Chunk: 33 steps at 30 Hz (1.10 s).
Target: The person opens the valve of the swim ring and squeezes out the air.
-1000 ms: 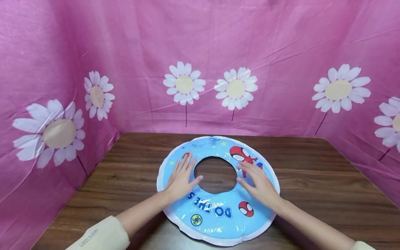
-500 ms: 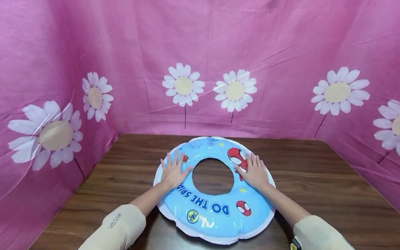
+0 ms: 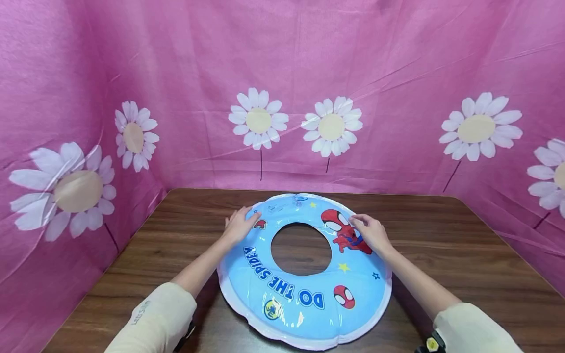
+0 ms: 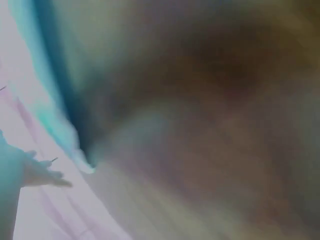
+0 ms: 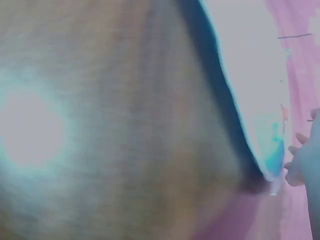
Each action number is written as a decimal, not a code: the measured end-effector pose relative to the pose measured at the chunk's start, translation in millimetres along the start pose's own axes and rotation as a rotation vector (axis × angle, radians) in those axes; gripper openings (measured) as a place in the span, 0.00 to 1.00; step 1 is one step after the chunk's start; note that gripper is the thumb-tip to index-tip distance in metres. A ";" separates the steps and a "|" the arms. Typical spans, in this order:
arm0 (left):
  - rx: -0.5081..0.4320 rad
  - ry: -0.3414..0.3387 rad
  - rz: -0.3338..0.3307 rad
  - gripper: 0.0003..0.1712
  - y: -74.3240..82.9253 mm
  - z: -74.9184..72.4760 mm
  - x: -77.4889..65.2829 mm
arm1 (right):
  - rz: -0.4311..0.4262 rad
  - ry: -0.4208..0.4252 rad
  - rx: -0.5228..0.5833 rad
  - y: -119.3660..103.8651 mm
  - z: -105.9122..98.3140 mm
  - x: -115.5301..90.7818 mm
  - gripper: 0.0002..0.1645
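A light-blue inflatable swim ring (image 3: 287, 323) with a pale rim, red cartoon figures and blue lettering lies flat on the wooden table. My left hand (image 3: 238, 226) grips its far left edge, thumb on top and fingers over the outer side. On the far right edge, my right hand (image 3: 374, 234) grips the ring in the same way, its thumb near the red figure. The undersides of the fingers are hidden. In the left wrist view the left hand (image 4: 35, 170) shows at the left border. The right wrist view has the right hand (image 5: 300, 160) at its right border.
The brown wooden table (image 3: 441, 235) extends to both sides of the ring. Behind it and at the sides hangs a pink curtain (image 3: 291, 59) printed with white daisies. Both wrist views are blurred and overexposed in places.
Both hands first came down flat with spread fingers on the ring's top. Since then they have slid outward and away to its edges, and the fingers have bent round the rim.
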<state>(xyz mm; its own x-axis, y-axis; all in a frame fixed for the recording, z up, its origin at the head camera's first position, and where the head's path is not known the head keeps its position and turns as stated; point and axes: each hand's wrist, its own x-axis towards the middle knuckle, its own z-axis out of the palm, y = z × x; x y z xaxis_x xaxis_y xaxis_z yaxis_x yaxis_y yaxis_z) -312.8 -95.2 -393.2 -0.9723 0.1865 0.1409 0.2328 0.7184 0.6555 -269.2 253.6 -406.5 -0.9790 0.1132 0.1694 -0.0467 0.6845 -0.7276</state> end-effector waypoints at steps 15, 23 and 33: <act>0.418 -0.125 0.093 0.42 -6.8 56.4 45.2 | -0.184 -0.052 -0.350 -10.6 67.1 59.6 0.48; 0.508 -0.093 0.108 0.40 -5.5 59.4 43.3 | -0.168 -0.092 -0.479 -7.9 74.0 58.1 0.47; 0.547 -0.164 0.060 0.38 -2.5 62.8 46.6 | -0.089 -0.205 -0.580 -11.7 71.2 57.8 0.45</act>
<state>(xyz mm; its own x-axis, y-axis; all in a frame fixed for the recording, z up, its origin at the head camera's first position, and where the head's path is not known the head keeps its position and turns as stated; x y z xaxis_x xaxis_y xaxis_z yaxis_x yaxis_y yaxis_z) -357.4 -46.2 -434.8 -0.9512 0.3080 0.0201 0.3070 0.9374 0.1647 -339.4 200.8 -435.5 -0.9972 -0.0637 0.0397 -0.0711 0.9714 -0.2266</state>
